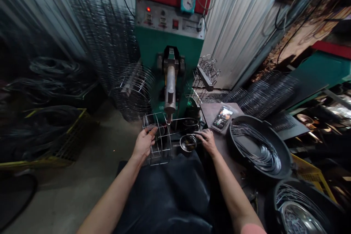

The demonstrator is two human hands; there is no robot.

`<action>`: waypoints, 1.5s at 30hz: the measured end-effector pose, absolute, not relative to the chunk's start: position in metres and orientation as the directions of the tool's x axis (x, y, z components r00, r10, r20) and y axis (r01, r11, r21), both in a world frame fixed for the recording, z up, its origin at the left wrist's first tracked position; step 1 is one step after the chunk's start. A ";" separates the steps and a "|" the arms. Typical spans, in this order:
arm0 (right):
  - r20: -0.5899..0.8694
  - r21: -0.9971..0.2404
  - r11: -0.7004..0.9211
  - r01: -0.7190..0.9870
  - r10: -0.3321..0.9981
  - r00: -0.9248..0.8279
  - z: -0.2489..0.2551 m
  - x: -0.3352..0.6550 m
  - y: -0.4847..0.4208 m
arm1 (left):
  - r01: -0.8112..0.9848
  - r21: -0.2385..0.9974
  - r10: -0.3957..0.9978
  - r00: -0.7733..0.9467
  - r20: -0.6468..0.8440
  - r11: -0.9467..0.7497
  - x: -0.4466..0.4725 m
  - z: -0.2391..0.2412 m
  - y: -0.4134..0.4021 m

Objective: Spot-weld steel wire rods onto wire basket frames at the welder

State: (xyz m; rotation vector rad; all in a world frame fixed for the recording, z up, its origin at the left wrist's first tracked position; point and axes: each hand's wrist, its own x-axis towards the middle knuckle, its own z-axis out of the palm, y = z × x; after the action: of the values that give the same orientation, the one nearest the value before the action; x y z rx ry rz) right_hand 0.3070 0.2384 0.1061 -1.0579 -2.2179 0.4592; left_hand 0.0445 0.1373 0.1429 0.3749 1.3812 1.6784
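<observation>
While in left hand (143,142), wire cage (161,139)

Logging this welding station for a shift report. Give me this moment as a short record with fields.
Machine: green spot welder, electrode pointing down, red lamp lit
Left hand: grips a wire basket frame beneath the electrode
Right hand: on a wire end, beside a round metal dish
Bench: phone in a plastic bag
Rest: black tub of wire rings, wire baskets stacked behind
</observation>
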 end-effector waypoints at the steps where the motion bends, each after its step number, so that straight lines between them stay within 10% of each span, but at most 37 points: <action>1: 0.414 -0.527 0.659 0.537 0.751 -0.515 0.114 0.296 0.237 | -0.441 0.897 0.781 -0.548 -0.299 0.033 0.045 0.143 0.138; 45: 0.415 -0.466 0.756 0.459 0.645 -0.642 0.138 0.221 0.281 | -0.555 0.829 0.806 -0.456 -0.377 0.074 0.029 0.142 0.170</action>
State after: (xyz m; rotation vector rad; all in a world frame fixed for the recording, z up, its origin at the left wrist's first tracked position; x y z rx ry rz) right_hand 0.2213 0.2811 0.1385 -0.8266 -2.3802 0.4302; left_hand 0.0291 0.1703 0.1420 0.2867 1.2727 1.6149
